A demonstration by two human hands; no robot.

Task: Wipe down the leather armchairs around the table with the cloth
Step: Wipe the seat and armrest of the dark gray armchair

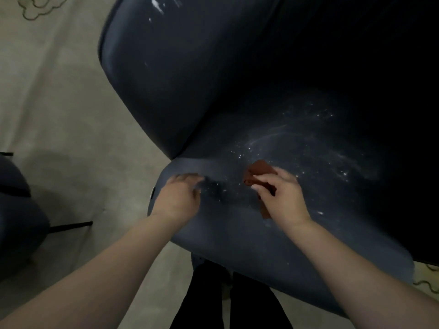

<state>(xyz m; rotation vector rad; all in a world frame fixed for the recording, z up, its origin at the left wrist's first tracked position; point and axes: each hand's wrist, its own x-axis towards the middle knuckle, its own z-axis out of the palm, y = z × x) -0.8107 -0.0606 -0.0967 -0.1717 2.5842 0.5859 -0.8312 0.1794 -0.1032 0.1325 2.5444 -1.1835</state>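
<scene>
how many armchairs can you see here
2. One dark blue armchair fills the middle of the view, where the right hand grips the cloth on its seat. A second armchair is cut off at the left edge. Others may be out of frame.

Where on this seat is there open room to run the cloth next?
Open: the speckled seat beyond the cloth toward the dark backrest side, and the bare front edge between the forearms. Crowded: the strip between left hand and right hand.
</scene>
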